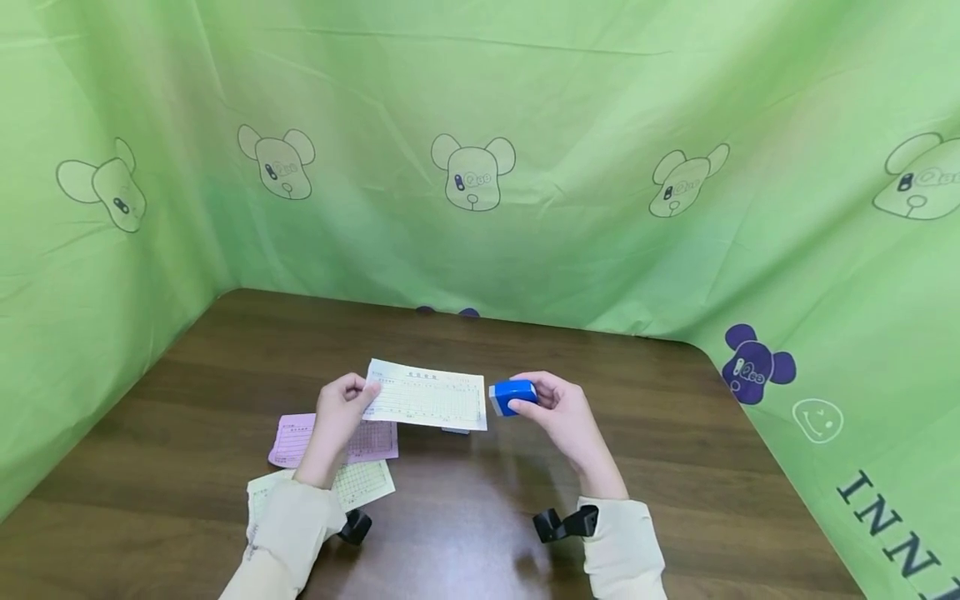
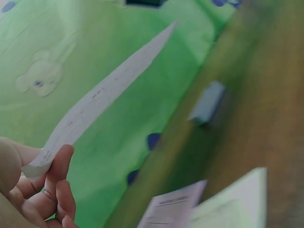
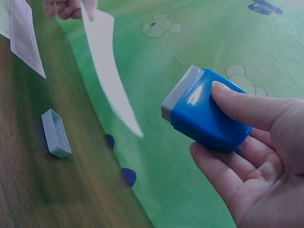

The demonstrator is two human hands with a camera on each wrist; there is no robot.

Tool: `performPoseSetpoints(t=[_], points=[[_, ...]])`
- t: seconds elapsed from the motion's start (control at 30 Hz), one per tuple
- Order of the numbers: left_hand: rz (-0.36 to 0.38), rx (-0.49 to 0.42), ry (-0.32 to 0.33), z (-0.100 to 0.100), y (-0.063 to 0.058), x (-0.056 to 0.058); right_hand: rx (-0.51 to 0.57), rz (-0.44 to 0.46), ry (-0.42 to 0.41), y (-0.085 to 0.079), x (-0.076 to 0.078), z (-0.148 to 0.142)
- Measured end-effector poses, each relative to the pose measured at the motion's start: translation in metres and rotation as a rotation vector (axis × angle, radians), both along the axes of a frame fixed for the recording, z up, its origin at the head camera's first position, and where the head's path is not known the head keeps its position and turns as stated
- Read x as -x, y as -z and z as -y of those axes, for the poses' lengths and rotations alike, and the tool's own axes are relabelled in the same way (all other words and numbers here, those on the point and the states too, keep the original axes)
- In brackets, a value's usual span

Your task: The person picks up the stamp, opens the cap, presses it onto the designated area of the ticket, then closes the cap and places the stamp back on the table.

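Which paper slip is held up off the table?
The white slip, pinched in the left hand; the pink slip and pale green slip lie on the table.

Brown table [image 1: 697, 467] carries paper slips [image 1: 291, 437] and grey cap [image 3: 56, 134]

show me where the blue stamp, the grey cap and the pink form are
Blue stamp [image 3: 205, 114], right wrist view: broad side of the blue body.
Grey cap [image 3: 57, 132], right wrist view: its open hollow.
Pink form [image 1: 374, 440], head view: printed grid on its right part.
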State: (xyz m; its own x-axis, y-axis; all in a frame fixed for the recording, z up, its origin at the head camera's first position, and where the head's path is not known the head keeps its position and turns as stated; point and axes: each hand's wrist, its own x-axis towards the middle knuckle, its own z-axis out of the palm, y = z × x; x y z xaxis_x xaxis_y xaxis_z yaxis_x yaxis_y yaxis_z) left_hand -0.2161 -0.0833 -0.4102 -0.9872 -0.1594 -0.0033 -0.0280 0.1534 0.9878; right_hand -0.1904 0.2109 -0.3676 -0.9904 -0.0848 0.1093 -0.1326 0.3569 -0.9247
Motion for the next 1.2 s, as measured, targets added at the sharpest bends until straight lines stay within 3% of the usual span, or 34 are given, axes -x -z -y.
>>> performPoseSetpoints(t=[0.33,0.7,1.2], points=[[-0.01,0.058,0.061,-0.013,0.016,-0.017,-0.007,0.002,-0.006,-0.001,0.001,0.0],[0.009,0.075,0.11,-0.015,0.028,-0.033,-0.026,0.011,-0.011,0.0,0.002,0.0],[-0.012,0.217,0.168,-0.015,0.036,-0.035,-0.041,0.032,-0.024,0.005,0.001,0.001]])
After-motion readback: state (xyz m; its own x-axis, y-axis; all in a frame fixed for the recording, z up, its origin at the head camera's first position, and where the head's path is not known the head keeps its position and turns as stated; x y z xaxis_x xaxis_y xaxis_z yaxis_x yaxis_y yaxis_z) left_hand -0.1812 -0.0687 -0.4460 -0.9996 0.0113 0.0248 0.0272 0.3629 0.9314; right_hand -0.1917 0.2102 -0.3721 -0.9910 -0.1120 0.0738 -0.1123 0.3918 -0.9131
